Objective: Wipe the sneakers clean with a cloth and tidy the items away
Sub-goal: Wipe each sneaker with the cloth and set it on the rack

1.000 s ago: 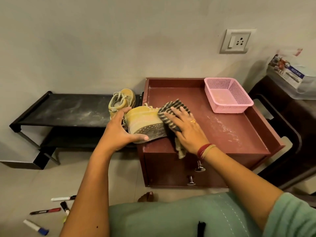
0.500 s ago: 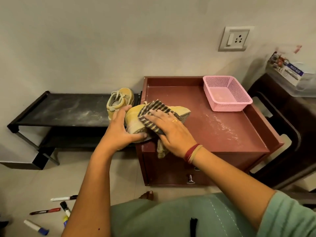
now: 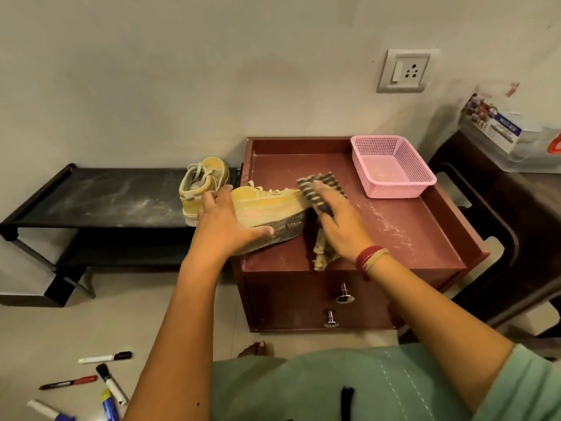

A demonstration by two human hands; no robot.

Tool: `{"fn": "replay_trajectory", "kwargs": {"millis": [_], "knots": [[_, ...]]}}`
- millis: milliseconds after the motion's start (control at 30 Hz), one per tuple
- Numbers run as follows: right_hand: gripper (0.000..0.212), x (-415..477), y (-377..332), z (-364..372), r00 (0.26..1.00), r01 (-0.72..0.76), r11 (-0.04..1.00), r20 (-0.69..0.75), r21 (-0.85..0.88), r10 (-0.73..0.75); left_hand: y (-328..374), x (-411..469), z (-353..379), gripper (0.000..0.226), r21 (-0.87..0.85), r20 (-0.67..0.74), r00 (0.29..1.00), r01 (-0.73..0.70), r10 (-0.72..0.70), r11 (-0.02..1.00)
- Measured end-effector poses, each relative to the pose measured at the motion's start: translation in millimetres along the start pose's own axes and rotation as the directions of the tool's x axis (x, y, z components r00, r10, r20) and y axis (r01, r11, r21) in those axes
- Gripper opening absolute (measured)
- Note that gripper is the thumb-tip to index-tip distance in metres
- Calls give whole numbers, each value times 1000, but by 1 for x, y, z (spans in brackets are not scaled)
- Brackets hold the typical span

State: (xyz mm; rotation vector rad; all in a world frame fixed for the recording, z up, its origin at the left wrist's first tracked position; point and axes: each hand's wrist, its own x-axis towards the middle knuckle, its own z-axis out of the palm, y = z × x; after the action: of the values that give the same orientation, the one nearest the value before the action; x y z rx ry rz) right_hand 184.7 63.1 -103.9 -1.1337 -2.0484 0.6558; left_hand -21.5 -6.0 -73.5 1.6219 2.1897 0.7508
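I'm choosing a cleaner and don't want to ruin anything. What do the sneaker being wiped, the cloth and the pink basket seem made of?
Sneaker: dull yellow upper with no shine, so suede or canvas, I cannot tell which. The dark patterned sole is probably rubber.
Cloth: soft striped woven fabric. Its loose end drapes limply.
Basket: moulded plastic, with smooth, even pink mesh walls.

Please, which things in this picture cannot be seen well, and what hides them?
Head view.
Blurred: right hand fingertips, by motion.
Hidden: its thumb under the palm, so hold on striped cloth unclear; near sneaker toe, behind cloth and hand.
Cut off: blue marker, by bottom edge.
Too small: package print.
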Motion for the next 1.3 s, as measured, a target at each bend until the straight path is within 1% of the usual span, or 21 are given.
{"fn": "replay_trajectory", "kwargs": {"millis": [100, 167, 233, 300, 367, 400, 467, 533, 567, 667, 733, 800, 900, 967, 1000, 1067, 1100, 1133, 1200, 1267, 1300], "knots": [[62, -23, -14, 12, 947, 280, 917, 239, -282, -216, -1, 3, 1, 106, -20, -22, 1000, -2, 1, 1000], [63, -21, -5, 12, 953, 282, 884, 214, -373, -214, -3, 2, 2, 104, -64, -42, 999, -9, 7, 998], [62, -12, 8, 9, 988, 149, 935, 92, -322, -126, -4, -1, 3, 104, -83, -62, 998, -36, 31, 996], [52, 1, 24, 1, 997, -77, 984, -5, -158, 77, -4, -4, 3, 104, -80, -89, 993, -85, 78, 993], [36, 10, 36, -11, 938, -346, 935, 19, 75, 345, -6, -7, -1, 104, -78, -121, 985, -134, 124, 988], [31, 12, 41, -14, 902, -429, 888, 32, 167, 430, -10, -7, -4, 104, -75, -140, 980, -155, 143, 985], [30, 14, 42, -20, 880, -435, 850, -60, 298, 471, -22, -7, -11, 104, -75, -182, 970, -179, 163, 981], [34, 11, 25, -20, 922, -264, 909, -191, 323, 336, -33, -5, -17, 105, -83, -202, 965, -185, 165, 979], [39, 9, 16, -17, 955, -153, 942, -199, 297, 218, -37, -4, -19, 105, -87, -198, 966, -189, 169, 978], [62, -4, 1, 6, 993, 116, 992, -20, 47, -115, -43, -2, -20, 106, -103, -170, 964, -226, 207, 969], [67, -8, 2, 15, 982, 187, 976, 54, -110, -182, -47, 0, -21, 106, -120, -156, 962, -242, 223, 963], [67, -6, 7, 17, 983, 183, 982, 7, -54, -183, -51, 2, -21, 110, -139, -144, 962, -253, 234, 957], [53, 5, 15, 19, 993, 93, 982, -93, 164, -78, -53, 3, -20, 111, -164, -144, 958, -271, 249, 949], [39, 16, 18, 17, 981, -95, 924, -121, 371, 149, -53, 4, -19, 110, -168, -148, 954, -285, 262, 944], [33, 18, 19, 11, 957, -221, 847, -61, 484, 285, -52, 3, -20, 110, -167, -151, 950, -298, 274, 940], [23, 23, 24, 3, 865, -434, 620, 112, 653, 488, -52, 2, -20, 109, -141, -157, 942, -319, 297, 937], [21, 25, 25, 0, 823, -481, 534, 148, 696, 548, -52, 2, -20, 109, -130, -160, 940, -323, 301, 937], [21, 26, 22, -3, 807, -476, 515, 121, 713, 579, -51, 1, -20, 109, -124, -162, 940, -323, 301, 938], [26, 21, 12, -3, 839, -366, 642, -58, 674, 540, -50, -1, -22, 110, -122, -160, 941, -318, 298, 940], [33, 8, -4, -3, 941, -137, 853, -202, 503, 270, -50, -1, -23, 112, -120, -146, 944, -315, 298, 941], [38, 1, -8, 1, 981, -5, 928, -178, 373, 77, -51, -1, -23, 113, -125, -139, 946, -310, 293, 942]]}}
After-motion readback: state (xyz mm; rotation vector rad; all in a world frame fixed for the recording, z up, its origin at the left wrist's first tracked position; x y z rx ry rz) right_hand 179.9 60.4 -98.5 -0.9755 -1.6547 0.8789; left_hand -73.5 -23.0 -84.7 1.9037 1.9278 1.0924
